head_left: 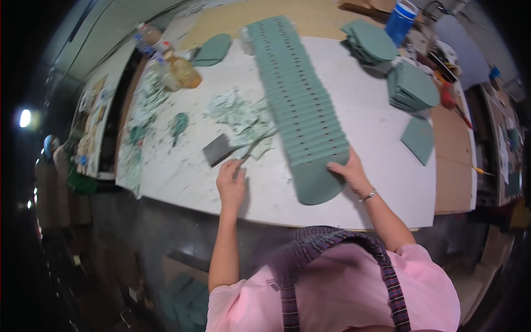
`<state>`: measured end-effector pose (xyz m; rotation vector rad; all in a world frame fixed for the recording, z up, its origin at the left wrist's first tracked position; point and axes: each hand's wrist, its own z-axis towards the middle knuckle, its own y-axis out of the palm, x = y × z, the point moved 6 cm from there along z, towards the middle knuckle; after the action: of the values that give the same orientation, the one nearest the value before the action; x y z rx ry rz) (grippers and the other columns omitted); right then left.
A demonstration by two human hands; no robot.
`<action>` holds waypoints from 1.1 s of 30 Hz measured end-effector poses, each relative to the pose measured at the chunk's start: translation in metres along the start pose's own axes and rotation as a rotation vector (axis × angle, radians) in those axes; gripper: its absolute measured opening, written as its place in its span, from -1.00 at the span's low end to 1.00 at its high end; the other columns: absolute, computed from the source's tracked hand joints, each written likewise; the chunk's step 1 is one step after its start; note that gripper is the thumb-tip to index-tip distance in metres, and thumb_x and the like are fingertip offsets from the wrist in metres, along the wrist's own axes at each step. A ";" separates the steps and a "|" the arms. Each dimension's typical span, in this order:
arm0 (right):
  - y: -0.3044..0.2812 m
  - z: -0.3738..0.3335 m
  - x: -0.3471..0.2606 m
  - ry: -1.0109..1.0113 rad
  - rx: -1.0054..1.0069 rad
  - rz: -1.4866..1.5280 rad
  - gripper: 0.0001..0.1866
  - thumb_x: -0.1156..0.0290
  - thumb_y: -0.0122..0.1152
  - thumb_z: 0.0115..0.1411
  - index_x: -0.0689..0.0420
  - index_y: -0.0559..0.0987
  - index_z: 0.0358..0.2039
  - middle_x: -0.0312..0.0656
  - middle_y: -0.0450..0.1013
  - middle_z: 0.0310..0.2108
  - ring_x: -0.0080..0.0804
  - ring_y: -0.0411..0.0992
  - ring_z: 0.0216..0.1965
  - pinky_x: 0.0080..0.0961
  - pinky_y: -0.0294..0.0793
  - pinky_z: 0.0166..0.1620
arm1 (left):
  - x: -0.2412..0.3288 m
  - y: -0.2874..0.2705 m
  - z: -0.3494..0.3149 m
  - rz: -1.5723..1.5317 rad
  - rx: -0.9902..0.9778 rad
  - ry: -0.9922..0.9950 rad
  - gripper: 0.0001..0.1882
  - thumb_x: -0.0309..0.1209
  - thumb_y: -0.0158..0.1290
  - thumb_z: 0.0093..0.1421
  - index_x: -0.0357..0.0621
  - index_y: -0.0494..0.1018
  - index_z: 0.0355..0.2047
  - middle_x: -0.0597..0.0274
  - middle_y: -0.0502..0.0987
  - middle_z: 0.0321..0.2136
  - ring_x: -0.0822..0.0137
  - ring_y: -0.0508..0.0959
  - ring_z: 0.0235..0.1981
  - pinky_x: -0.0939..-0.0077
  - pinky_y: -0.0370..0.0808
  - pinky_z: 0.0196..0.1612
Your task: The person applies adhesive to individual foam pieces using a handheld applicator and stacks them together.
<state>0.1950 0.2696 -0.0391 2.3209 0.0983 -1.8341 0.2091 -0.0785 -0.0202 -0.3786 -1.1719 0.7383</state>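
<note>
A long row of overlapping green round-ended pieces (301,102) runs up the white table, with two lines of small dark marks along it. The nearest green piece (315,185) shows its whole rounded end. My right hand (351,171) holds the right edge of the row there, thumb on top; its other fingers are partly hidden. Left of the row, my left hand (230,178) pinches a thin dark stick-like tool (250,150), whose exact kind I cannot make out. A dark grey block (217,149) lies just beyond that hand, beside crumpled green-stained paper (238,113).
Stacks of green pieces (371,41) (412,86) stand at the right, near a loose green piece (418,139) and a blue container (401,22). Several bottles (182,71) stand at the back left. Green-smeared scraps (149,99) lie along the left side.
</note>
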 end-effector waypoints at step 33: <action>0.433 0.152 0.002 0.320 -0.191 0.410 -0.64 0.33 0.13 0.33 0.25 0.50 0.06 -0.10 0.55 -0.05 -0.28 0.56 -0.05 -0.25 0.47 0.13 | -0.258 -0.129 0.091 -0.900 -0.397 -0.621 -0.76 -0.34 0.07 0.33 -0.19 0.50 -0.08 0.24 0.62 -0.38 0.40 0.54 -0.47 0.50 0.46 -0.37</action>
<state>0.1206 -0.1828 -0.0313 2.2697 -0.1439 -1.2024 0.1165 -0.3591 -0.0845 0.0966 -1.8826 -0.2037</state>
